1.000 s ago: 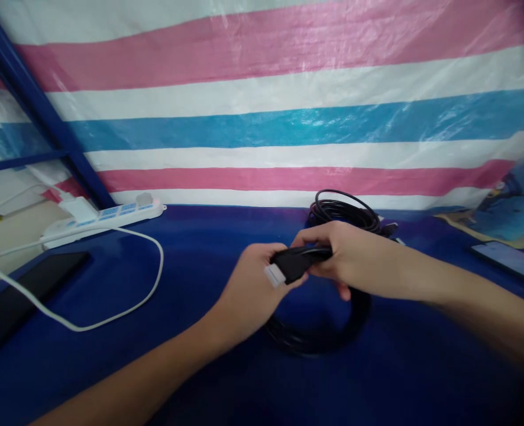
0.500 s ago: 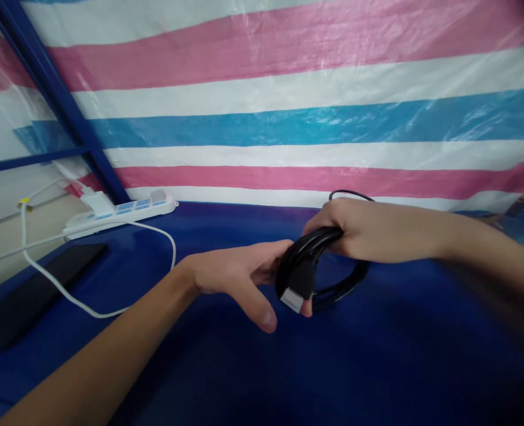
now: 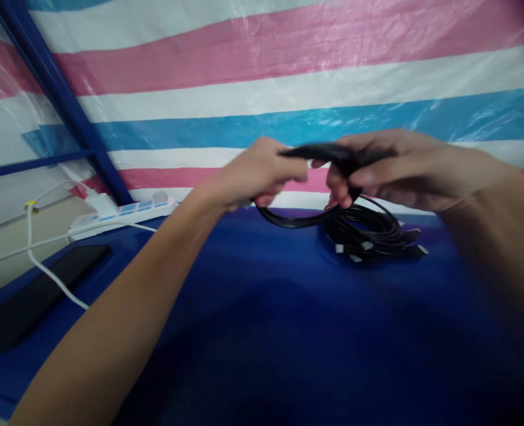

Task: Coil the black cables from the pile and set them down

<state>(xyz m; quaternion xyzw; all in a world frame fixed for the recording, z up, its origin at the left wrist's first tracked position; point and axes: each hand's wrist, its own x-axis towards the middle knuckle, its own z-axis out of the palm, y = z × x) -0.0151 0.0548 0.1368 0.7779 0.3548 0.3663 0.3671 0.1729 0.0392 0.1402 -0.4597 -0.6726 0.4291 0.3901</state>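
A coiled black cable (image 3: 295, 222) is held up between my two hands above the blue table (image 3: 262, 331). My left hand (image 3: 264, 171) is closed around the left side of the loop. At the coil's upper right, my right hand (image 3: 390, 168) pinches it between thumb and fingers, slightly blurred by motion. Below and behind my right hand lies a pile of coiled black cables (image 3: 372, 234) with several pale-tipped connectors sticking out. The connector ends of the held coil cannot be made out.
A white power strip (image 3: 124, 216) with a plugged-in white adapter (image 3: 102, 204) sits at the back left. Its white cord (image 3: 53, 278) loops over a flat black object (image 3: 44, 296). A blue frame post (image 3: 62, 100) and striped plastic sheeting (image 3: 288, 130) rise behind.
Both hands have lifted the coil up and away from me. My left hand has closed on it. The cable pile, earlier hidden behind the right arm, now shows.
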